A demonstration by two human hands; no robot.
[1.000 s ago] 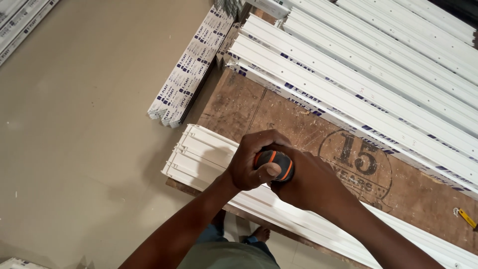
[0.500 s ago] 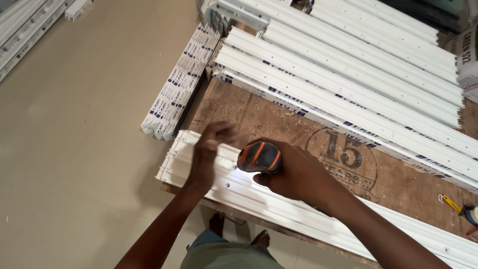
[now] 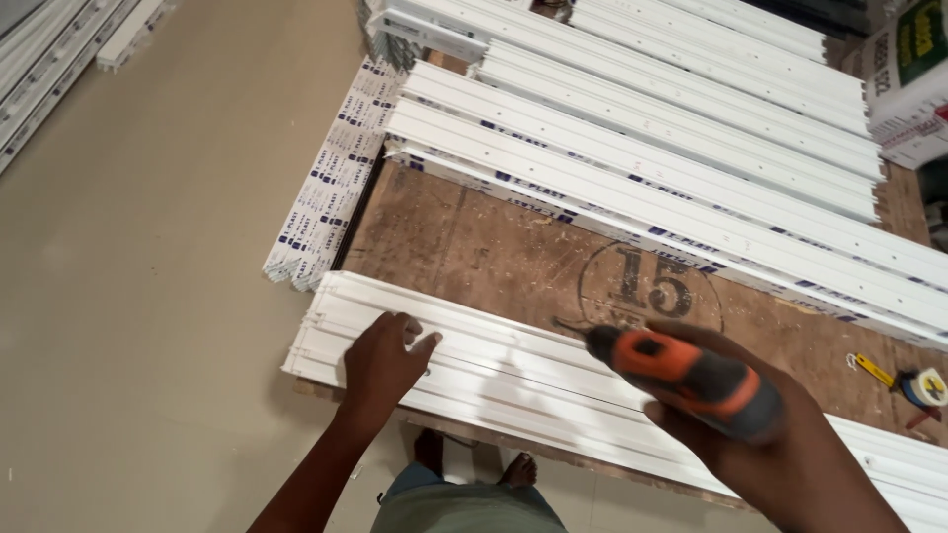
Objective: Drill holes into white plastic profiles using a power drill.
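Left hand [image 3: 383, 360] flat, fingers spread on the white strips' [image 3: 513, 380] left end; they run off right. Right hand [image 3: 780, 444] grips the orange drill [image 3: 691, 380] above them.

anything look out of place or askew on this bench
Mostly orderly. One bundle of printed white strips hangs off the plywood bench at its left edge, tilted down toward the floor. The other white profiles lie parallel.

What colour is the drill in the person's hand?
The drill is orange and dark grey, held in the right hand; the head view shows it best.
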